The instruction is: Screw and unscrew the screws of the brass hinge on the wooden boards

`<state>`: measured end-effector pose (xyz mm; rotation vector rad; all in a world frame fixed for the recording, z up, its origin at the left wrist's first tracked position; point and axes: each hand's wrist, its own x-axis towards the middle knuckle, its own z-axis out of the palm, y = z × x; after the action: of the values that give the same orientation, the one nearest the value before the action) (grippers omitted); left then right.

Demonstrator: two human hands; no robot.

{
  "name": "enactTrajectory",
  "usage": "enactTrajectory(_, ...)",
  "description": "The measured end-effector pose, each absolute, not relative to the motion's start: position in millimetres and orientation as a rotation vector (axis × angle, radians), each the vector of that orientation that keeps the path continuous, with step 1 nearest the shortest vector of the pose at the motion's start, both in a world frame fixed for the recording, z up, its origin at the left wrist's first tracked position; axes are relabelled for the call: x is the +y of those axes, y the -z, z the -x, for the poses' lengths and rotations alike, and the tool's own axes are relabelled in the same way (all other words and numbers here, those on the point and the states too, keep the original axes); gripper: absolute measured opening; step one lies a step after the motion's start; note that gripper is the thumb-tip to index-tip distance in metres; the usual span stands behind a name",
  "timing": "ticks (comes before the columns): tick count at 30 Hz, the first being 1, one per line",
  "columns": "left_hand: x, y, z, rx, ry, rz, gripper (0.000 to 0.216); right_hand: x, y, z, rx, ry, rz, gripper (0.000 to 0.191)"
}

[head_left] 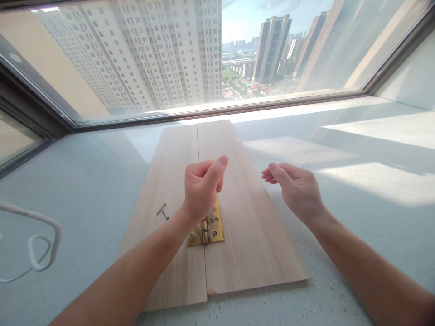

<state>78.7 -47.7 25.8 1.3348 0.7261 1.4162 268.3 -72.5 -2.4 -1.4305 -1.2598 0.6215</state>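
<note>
Two light wooden boards lie side by side on a pale window ledge. A brass hinge spans their seam near the front, partly hidden by my left wrist. My left hand hovers over the hinge, fingers curled into a loose fist with the thumb up; nothing shows in it. My right hand hangs above the right board, fingers bent loosely with tips close together, and appears to hold nothing. A small metal T-shaped tool rests on the left board, left of my left wrist.
A white cable loops at the left edge of the ledge. A large window with a dark frame runs along the back, with high-rise buildings outside. Sunlit patches fall on the ledge at right.
</note>
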Motion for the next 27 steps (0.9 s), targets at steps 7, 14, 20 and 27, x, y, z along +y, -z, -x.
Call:
enactTrajectory(7, -27, -35, -62, 0.459, -0.843, -1.409, 0.057, -72, 6, -264, -1.278, -0.642, 1.447, 0.035)
enactTrajectory(14, -23, -35, -43, 0.391, -0.841, -1.228, 0.045, -70, 11, -267, -1.256, -0.677, 1.469, 0.038)
enactTrajectory(20, -33, -37, -39, 0.5, -0.914, -1.3, 0.01, -70, 9, -267, -1.259, -0.658, 1.444, 0.037)
enactTrajectory(27, -55, -39, -50, 0.766, -1.103, -1.361, 0.021, -70, 10, -269, -1.251, -0.664, 1.435, 0.035)
